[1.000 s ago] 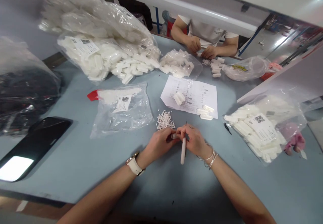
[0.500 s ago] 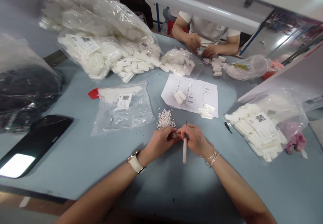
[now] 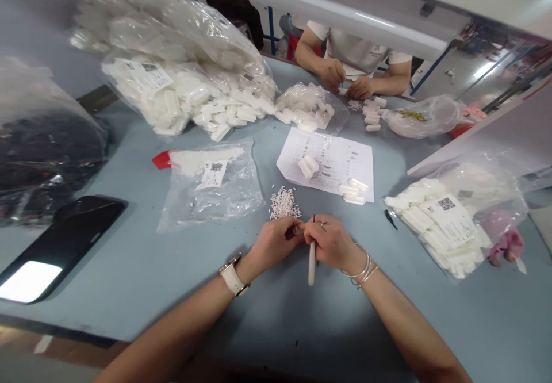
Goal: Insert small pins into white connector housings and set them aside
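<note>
Over table point(image 3: 172, 268), left hand point(image 3: 275, 241), right hand point(image 3: 331, 242), curled

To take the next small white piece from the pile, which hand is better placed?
Probably the left hand: it lies at the near edge of the pile, though it seems to pinch a clear piece; the right hand is farther and holds the white-handled tool.

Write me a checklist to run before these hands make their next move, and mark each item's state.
1. Right hand holds the white-handled tool: ok.
2. Left hand holds a small piece: ok.
3. That piece correctly aligned: cannot tell, the hands hide much of it.
4. White pellets close by: ok, just beyond the left hand.
5. Printed sheet uncovered: not ok, white pieces lie on it.
</note>
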Available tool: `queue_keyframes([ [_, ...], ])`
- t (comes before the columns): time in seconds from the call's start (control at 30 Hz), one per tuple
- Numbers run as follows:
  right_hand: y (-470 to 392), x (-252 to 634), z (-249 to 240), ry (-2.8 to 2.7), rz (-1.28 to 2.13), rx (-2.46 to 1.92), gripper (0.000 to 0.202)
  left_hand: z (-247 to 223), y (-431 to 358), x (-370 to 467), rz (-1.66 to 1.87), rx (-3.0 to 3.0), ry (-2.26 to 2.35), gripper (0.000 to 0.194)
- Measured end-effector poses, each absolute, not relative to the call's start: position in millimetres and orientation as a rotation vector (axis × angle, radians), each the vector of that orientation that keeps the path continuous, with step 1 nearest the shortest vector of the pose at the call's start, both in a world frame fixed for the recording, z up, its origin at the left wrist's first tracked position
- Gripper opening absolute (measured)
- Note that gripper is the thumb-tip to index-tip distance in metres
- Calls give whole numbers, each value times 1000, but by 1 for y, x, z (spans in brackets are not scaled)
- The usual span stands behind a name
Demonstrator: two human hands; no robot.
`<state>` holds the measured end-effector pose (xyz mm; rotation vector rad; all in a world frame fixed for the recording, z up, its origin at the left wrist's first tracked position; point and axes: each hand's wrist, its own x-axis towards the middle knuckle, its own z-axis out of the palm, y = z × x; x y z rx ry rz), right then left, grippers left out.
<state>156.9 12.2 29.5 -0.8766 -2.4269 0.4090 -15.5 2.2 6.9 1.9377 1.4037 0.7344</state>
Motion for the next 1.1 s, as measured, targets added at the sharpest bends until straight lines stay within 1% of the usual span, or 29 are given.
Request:
queue_keyframes([
  [0.07, 11, 157, 26, -2377, 460, -880, 19, 8, 3, -16, 733, 1897, 1407, 8],
  [0.23, 10, 157, 17, -2070, 767, -950, 21, 9, 3, -16, 715, 1830, 1444, 16],
  [0.33, 11, 156, 15, -1949, 831, -1034, 20, 10, 4, -16, 678, 1817, 1466, 21],
  [0.6, 12, 154, 16, -1829, 858, -1149, 25, 10, 3, -16, 744, 1858, 1439, 21],
  [0.77, 11, 152, 17, -1842, 864, -1162, 24, 5, 1, -16, 782, 1935, 1423, 18],
  [1.1, 10, 151, 15, -2060, 574, -1005, 23, 1, 0, -17, 784, 2061, 1402, 11],
])
